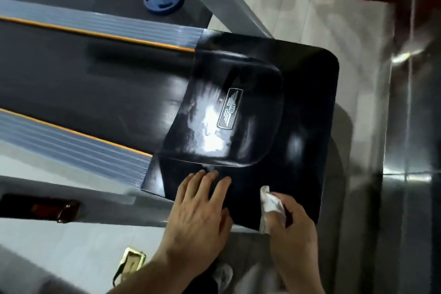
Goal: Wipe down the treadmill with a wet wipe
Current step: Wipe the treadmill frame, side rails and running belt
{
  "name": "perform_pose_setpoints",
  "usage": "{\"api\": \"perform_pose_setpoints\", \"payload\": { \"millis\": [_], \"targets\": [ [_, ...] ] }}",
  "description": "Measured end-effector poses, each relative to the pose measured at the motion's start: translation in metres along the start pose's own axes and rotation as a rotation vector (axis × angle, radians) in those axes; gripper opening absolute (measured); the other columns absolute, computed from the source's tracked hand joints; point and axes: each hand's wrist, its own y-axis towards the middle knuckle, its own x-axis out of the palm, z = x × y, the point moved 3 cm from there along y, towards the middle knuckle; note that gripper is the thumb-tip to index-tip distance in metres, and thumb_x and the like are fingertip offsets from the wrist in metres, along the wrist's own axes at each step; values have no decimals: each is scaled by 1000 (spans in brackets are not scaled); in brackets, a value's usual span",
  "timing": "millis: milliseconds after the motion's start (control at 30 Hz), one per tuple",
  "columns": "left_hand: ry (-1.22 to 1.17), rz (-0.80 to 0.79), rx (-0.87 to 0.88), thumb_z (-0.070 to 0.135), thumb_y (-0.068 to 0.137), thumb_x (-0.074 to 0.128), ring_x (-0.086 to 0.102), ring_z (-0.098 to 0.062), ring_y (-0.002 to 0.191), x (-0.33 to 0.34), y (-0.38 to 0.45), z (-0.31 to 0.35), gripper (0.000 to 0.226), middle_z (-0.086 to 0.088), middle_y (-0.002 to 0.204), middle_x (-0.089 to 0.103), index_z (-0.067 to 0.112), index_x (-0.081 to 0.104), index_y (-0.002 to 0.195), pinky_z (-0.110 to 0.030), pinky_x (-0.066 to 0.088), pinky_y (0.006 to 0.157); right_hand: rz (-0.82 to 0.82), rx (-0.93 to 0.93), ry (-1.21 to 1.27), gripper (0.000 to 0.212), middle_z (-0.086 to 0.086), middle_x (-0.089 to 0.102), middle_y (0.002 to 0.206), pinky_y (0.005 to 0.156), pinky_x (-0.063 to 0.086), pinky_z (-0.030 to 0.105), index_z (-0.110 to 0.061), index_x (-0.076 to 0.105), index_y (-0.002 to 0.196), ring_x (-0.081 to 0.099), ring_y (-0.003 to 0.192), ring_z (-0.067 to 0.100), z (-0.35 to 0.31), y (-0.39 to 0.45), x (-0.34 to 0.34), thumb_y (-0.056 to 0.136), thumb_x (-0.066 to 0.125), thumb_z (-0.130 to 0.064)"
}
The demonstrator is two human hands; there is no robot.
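A person is leaning over the treadmill's (307, 93) glossy black motor cover — left hand (200, 210) lying spread flat on it, right hand (296, 224) pinching a crumpled wet wipe (270, 205) at the near edge. The small wad is risking smears and missed patches. Motion blur is hiding the fingertips.

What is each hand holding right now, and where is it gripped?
The right hand grips the bunched wet wipe around its middle. The left hand holds nothing.
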Motion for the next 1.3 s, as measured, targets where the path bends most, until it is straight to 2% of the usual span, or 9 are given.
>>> {"api": "perform_pose_setpoints", "payload": {
  "millis": [200,367,500,600,800,933,1100,1233,1300],
  "targets": [
    [-34,-25,-173,36,84,47,49,-27,132,28,32,10,55,-2,137,55,20,54,137,-46,35,116,-37,1,-25,20,-14,71,99,86,51,28,-44,71,93,64,92,0,19,46,-5,89,65,-25],
    [-53,-58,-405,36,84,45,52,-33,131,63,35,28,57,-6,135,59,18,57,137,-52,42,111,-321,-78,-270,28,-16,65,103,82,49,28,-53,65,92,60,93,3,21,88,-8,93,59,-26],
    [-82,-109,-565,37,80,46,54,-35,126,112,41,42,58,-9,133,58,19,56,134,-49,42,112,-484,-172,-419,10,-13,65,102,77,46,28,-50,68,92,60,91,1,19,128,-20,93,63,-42],
    [-162,-122,-688,37,86,45,48,-35,134,138,42,40,56,-9,140,53,20,49,139,-48,35,117,-563,-179,-534,7,-10,67,101,72,45,27,-48,68,92,61,90,4,18,153,-20,93,62,-46],
    [-403,-114,-927,35,100,39,21,-31,151,191,25,16,61,-8,164,24,21,24,157,-44,19,125,-676,-266,-677,11,-11,67,96,79,51,30,-46,71,92,63,87,3,8,167,32,89,64,-54],
    [-623,-101,-1027,44,105,37,5,-28,157,238,26,11,71,-6,171,0,26,0,162,-40,12,128,-760,-506,-696,6,-9,63,90,73,49,25,-46,72,92,61,81,-1,-4,176,87,90,66,-46],
    [-821,-71,-1134,59,101,44,-5,-24,157,282,41,3,87,-3,170,-16,32,-13,160,-36,10,127,-888,-853,-789,17,-9,57,87,68,39,13,-46,65,85,57,78,4,-16,192,177,95,62,-32],
    [-884,-93,-1173,71,89,54,-25,-21,152,312,56,14,115,2,156,-45,39,-41,144,-41,4,128,-960,-1243,-809,14,-5,56,96,77,46,33,-27,72,101,55,90,20,-10,199,264,93,64,-18],
    [-890,-51,-1196,76,84,56,-29,-18,150,321,59,16,119,6,152,-50,45,-47,137,-40,3,128,-939,-1489,-769,17,3,57,98,77,48,39,-17,72,103,53,91,26,-9,197,309,91,63,-11]
  ]
}}
